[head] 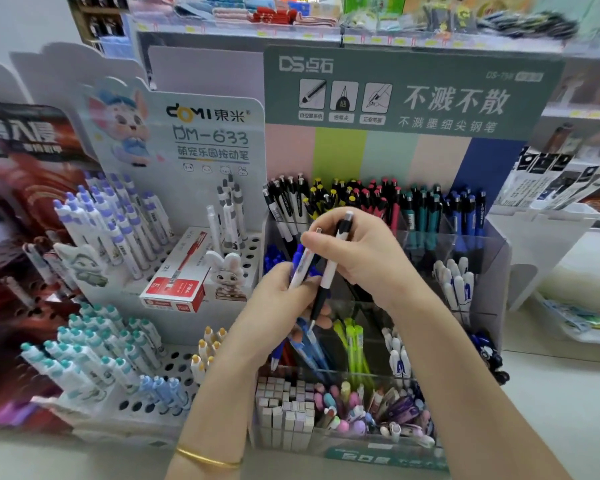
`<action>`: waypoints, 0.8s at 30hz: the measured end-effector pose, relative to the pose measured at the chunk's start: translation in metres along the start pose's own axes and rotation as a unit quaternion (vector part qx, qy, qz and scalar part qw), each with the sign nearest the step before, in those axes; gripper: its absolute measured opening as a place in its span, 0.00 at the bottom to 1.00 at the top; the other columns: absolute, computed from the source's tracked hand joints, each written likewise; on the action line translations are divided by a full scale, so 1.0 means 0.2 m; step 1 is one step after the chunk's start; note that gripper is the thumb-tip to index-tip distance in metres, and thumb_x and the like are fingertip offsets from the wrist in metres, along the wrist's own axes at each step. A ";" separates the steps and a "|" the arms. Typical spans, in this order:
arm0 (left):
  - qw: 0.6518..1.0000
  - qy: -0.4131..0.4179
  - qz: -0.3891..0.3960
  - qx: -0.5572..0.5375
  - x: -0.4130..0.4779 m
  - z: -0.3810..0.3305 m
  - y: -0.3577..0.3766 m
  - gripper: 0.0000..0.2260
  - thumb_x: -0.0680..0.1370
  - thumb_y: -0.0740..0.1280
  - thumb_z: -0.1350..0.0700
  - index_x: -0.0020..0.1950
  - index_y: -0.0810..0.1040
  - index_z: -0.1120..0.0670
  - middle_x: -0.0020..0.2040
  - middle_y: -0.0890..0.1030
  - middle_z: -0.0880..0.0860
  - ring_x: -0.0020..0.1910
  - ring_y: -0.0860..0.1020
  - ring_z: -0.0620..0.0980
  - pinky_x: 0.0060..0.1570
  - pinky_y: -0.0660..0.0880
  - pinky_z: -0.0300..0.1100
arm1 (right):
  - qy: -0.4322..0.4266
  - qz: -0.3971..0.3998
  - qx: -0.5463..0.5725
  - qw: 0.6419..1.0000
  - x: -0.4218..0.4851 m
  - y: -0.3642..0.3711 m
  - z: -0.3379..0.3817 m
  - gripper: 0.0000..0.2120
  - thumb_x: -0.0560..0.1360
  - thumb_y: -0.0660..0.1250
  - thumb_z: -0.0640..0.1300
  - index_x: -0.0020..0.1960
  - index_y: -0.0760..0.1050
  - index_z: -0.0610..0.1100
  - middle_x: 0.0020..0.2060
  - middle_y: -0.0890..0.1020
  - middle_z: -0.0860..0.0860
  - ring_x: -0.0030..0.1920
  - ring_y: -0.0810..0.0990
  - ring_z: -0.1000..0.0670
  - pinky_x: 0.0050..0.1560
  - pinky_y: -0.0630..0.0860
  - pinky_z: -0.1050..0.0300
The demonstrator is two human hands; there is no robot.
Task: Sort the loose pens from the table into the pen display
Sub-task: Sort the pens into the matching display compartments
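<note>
The right hand [361,251] is pinching a black and white pen [330,271] with curled fingers. The left hand [274,306] is gripping a bunch of blue pens [303,348], tips pointing down. Both hands are hovering in front of the pen display [496,251], which is standing on the table [551,410] beside a white rack [187,327].

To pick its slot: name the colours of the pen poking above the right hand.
The pen is white with black grip and clip; head view.
</note>
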State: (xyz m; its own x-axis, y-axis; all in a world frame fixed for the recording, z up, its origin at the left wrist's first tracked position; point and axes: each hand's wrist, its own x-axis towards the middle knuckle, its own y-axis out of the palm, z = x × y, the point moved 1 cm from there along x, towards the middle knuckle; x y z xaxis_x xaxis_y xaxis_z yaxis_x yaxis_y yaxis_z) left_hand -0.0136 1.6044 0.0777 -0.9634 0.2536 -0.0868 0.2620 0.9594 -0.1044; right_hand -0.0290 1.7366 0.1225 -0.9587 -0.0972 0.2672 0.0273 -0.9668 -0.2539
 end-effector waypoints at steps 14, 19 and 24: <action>0.999 0.011 -0.038 -0.035 0.03 0.00 -0.27 0.10 0.75 0.68 0.64 0.54 0.72 0.56 0.35 0.74 0.53 0.28 0.68 0.45 0.28 0.66 0.39 | -0.181 -0.303 -0.045 0.935 0.19 -0.02 0.15 0.09 0.76 0.68 0.43 0.39 0.71 0.47 0.30 0.73 0.53 0.29 0.71 0.51 0.32 0.70 0.57; 0.993 0.006 -0.022 -0.114 0.04 -0.03 -0.26 0.12 0.75 0.66 0.67 0.55 0.71 0.56 0.36 0.74 0.56 0.27 0.69 0.45 0.26 0.67 0.37 | -0.245 -0.312 -0.219 0.891 0.29 0.13 0.16 0.08 0.75 0.69 0.42 0.41 0.74 0.39 0.35 0.77 0.49 0.34 0.71 0.54 0.36 0.68 0.65; 0.992 0.015 -0.009 -0.127 0.03 -0.05 -0.28 0.09 0.77 0.63 0.67 0.54 0.71 0.57 0.39 0.77 0.59 0.27 0.70 0.46 0.26 0.67 0.38 | -0.125 -0.192 -0.396 0.889 0.37 0.23 0.16 0.12 0.75 0.70 0.48 0.51 0.71 0.41 0.44 0.80 0.46 0.44 0.78 0.44 0.40 0.71 0.54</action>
State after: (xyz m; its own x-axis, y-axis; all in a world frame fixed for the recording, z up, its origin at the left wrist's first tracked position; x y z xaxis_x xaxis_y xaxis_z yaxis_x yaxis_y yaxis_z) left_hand -0.0342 1.5543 0.0934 -0.9699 0.2369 -0.0564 0.2266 0.9627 0.1482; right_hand -0.0889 1.6773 0.1597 -0.7581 0.0590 0.6495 -0.5918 -0.4807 -0.6471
